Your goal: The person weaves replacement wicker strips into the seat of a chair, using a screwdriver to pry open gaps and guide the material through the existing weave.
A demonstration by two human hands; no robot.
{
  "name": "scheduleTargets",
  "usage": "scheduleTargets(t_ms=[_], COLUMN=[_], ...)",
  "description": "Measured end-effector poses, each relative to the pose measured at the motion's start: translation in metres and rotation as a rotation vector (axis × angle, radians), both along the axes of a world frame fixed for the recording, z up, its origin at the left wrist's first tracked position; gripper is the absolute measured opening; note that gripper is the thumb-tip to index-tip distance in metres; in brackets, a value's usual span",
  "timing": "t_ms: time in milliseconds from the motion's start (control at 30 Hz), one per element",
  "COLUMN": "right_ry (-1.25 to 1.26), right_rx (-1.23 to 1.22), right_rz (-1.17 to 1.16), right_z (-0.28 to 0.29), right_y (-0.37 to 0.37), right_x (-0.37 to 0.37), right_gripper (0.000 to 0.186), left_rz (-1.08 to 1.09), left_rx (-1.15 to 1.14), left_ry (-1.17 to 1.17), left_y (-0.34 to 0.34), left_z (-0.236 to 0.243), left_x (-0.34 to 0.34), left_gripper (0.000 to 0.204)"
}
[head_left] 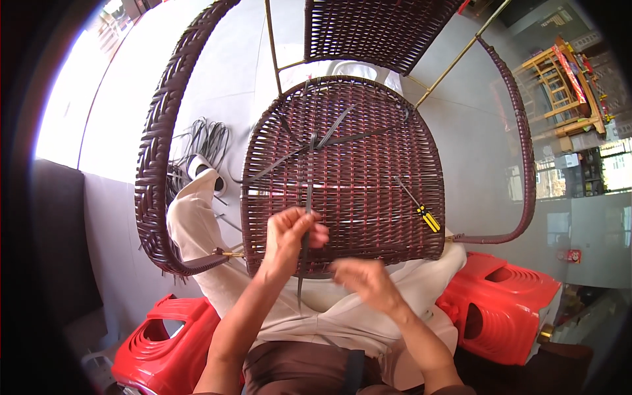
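Note:
My left hand is closed on a flat grey-black weaving strip over the front part of a woven chair seat. From the hand the strip runs up to a crossing of several strips near the seat's rear middle, and its loose end hangs past the front edge. To the right of it, my right hand is smeared by motion at the seat's front edge, apart from the strip. Whether its fingers hold anything is not clear. A yellow-and-black screwdriver lies on the seat's right side.
Brown woven armrests curve around both sides, and the backrest rises at the far end. Coiled strips lie on the floor at left. Red plastic stools stand at both sides, and a bamboo frame at far right.

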State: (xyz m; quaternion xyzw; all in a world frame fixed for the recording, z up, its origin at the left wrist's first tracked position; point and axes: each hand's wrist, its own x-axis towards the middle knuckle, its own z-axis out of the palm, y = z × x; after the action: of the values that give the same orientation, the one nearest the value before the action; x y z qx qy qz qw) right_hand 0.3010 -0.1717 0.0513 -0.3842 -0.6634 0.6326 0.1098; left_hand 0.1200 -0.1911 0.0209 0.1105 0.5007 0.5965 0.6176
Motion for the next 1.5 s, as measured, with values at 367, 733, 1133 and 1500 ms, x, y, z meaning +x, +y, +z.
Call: scheduleTargets(t_ms=[367, 733, 1133, 1500], right_ry=[0.322, 0.110, -0.344, 0.036], right_rx=[-0.689, 0.253, 1.325, -0.001], right_rz=[-0.411, 0.748, -0.182, -0.340], right_z=[-0.026, 0.035, 0.015, 0.003], right_y=[0.032, -0.058, 0.184, 0.185], right_x=[-0.072, -0.006, -0.046, -0.089], right_gripper=[0.026, 0.017, 0.045, 0.046], left_rz=[-0.787, -0.062, -0.327, -0.383], left_rx=[0.060, -0.028, -0.108, -0.126], left_ry=[0.174, -0.241, -0.161, -0.229], left_y=[-0.104, -0.002, -0.081, -0.106], left_z=[0.052, 0.013, 0.060, 0.040], left_x=[0.033, -0.004, 0.043, 0.016], left_gripper=[0.019, 0.032, 0.020, 0.024])
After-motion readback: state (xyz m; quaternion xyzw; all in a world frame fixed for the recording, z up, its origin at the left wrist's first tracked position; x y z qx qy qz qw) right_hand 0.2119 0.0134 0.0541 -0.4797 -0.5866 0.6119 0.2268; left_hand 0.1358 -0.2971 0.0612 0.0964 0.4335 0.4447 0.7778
